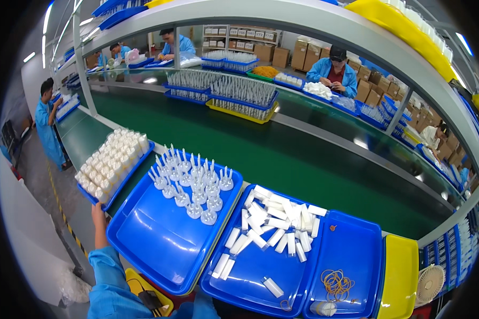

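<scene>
At the left, my left hand (98, 213) grips the near corner of a blue tray (109, 201), its fingers partly hidden by the rim. Close rows of white bundled pieces (112, 162) fill that tray. Beside it sits a larger blue tray (154, 234), with clear plastic parts (189, 183) standing in its far half, their thin stems pointing up. My right hand is out of sight. Another blue tray (245, 287) holds a loose heap of white rectangular pieces (279, 218); one wrapped piece (273, 287) lies apart near its front.
A further blue tray (351, 250) carries rubber bands (335, 284) and a white bundle (323, 308). Right of it are a yellow tray (400, 271) and a small fan (430, 284). A green conveyor belt (324, 159) runs behind. Co-workers (332, 74) sit across it; another person (49, 122) stands far left.
</scene>
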`<state>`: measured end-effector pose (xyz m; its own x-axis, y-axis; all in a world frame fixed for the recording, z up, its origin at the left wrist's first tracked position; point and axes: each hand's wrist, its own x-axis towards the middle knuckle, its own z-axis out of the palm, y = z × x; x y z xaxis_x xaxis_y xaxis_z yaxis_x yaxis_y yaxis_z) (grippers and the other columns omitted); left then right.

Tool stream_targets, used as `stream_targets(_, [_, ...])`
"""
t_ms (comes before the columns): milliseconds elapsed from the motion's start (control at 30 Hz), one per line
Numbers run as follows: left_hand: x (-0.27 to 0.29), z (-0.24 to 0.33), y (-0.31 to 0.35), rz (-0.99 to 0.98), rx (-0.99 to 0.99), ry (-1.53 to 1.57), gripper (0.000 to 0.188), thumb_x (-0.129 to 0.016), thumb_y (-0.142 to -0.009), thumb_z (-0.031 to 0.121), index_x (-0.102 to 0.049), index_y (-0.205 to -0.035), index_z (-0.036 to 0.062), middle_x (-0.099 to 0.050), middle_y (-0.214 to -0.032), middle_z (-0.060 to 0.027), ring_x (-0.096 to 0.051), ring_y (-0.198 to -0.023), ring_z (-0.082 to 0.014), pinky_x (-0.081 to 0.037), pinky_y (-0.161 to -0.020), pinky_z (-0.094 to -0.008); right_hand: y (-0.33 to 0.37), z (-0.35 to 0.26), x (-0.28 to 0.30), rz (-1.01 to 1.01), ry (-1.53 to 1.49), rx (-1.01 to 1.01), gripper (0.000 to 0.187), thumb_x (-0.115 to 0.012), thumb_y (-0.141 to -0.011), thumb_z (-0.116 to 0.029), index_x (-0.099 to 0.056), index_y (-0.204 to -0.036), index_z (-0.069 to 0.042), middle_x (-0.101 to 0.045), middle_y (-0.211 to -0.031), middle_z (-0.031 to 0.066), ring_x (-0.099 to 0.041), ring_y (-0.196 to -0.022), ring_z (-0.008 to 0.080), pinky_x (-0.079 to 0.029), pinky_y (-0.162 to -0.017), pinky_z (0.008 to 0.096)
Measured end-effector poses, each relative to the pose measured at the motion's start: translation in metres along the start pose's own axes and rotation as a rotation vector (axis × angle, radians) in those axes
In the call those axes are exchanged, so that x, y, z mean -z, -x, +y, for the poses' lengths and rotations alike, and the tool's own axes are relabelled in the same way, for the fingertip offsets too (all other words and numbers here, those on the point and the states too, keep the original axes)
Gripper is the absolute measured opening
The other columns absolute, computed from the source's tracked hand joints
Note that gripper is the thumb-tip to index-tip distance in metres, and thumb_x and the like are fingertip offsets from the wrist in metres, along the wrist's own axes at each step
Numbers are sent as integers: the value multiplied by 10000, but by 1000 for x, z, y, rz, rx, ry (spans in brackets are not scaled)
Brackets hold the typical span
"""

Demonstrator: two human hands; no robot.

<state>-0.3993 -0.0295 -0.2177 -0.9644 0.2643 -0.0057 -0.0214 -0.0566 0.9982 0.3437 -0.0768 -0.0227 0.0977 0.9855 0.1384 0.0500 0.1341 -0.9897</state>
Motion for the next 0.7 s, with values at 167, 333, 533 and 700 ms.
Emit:
stream_targets(167, [-15, -10, -2, -22, -75, -120, 267, -511, -806, 234, -550, -1002, 56, -515, -798, -38, -503, -725, -159, -434, -662, -300, 2, -6, -1, 74, 14, -26, 54, -552, -816, -2, -519, -852, 22, -592, -754, 170, -598, -664, 230, -483, -624, 302])
stream_targets(333, [53, -32, -54, -270, -28, 92, 285, -530, -844, 237, -542, -1014, 9, -562, -865, -70, -568, -777, -176, -480, -700, -309, -7, 23, 41, -54, 37, 108, 134, -568, -804, -46, -507, -850, 64, -620, -726, 238, -641, -648, 264, -539, -610, 352])
stream_targets(533, [7, 47, 42, -243, -77, 30, 289, -543, -829, 170, -525, -1056, -8, -560, -1002, -154, -582, -895, -265, -470, -775, -337, -15, 25, 41, -11, 264, 102, 82, -533, -786, 16, -592, -830, 50, -640, -805, 163, -628, -654, 196, -507, -606, 272])
stream_targets(700, [-33, 141, 129, 8, -615, -214, 263, -542, -836, 121, -530, -1053, -27, -570, -1033, -168, -571, -931, -260, -453, -808, -350, -30, 27, 38, -39, 679, 219, 153, -625, -743, -39, -618, -896, -45, -624, -808, 91, -617, -636, 214, -489, -555, 267])
